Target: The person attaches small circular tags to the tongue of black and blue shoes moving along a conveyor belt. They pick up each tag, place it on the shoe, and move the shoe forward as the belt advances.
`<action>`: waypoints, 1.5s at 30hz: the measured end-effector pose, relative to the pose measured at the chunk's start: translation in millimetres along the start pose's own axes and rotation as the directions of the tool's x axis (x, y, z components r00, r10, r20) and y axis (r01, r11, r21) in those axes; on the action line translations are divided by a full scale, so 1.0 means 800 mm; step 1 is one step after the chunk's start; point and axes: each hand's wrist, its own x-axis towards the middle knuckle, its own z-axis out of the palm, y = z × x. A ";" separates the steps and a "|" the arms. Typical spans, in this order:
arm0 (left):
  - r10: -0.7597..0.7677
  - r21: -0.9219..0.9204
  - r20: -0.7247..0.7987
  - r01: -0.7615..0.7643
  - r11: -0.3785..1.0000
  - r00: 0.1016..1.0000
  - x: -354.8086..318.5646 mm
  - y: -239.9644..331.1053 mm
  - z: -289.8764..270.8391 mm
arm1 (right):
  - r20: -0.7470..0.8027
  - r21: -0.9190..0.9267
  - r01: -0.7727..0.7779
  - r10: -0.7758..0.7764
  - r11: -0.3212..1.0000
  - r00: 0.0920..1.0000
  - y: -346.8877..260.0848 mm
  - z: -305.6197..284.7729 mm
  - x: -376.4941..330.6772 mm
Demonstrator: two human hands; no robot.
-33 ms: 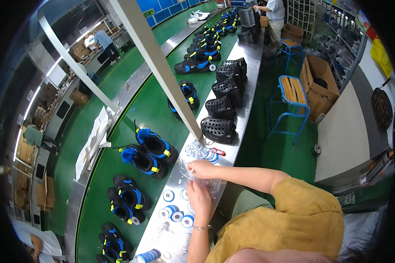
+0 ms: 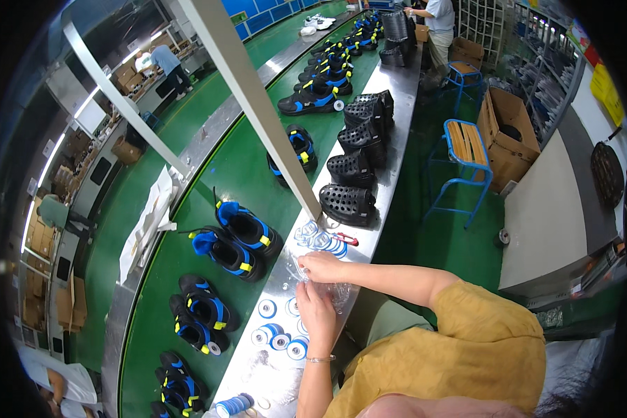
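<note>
I pinch a clear plastic bag (image 2: 331, 287) with both hands on the steel worktop (image 2: 272, 369). My left hand (image 2: 316, 310) and right hand (image 2: 322, 267) are closed on it. It looks light, soft and slippery; I would grip its edge.

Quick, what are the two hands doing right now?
Left hand: fingers curled, gripping the clear plastic bag on the metal ledge.
Right hand: closed, pinching the same bag's top edge.
</note>
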 end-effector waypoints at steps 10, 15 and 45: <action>-0.036 -0.019 0.026 0.036 0.999 0.999 -0.008 -0.016 0.019 | 0.058 0.195 -0.017 0.005 0.981 0.998 0.027 0.000 0.018; -0.073 -0.004 0.001 0.073 0.997 0.997 -0.017 -0.023 0.025 | 0.023 0.447 -0.080 0.077 0.891 0.997 0.043 -0.028 0.012; -0.015 0.075 0.122 0.006 0.997 0.992 0.001 -0.021 0.042 | -0.022 0.814 -0.063 0.140 0.577 0.990 0.015 0.002 0.090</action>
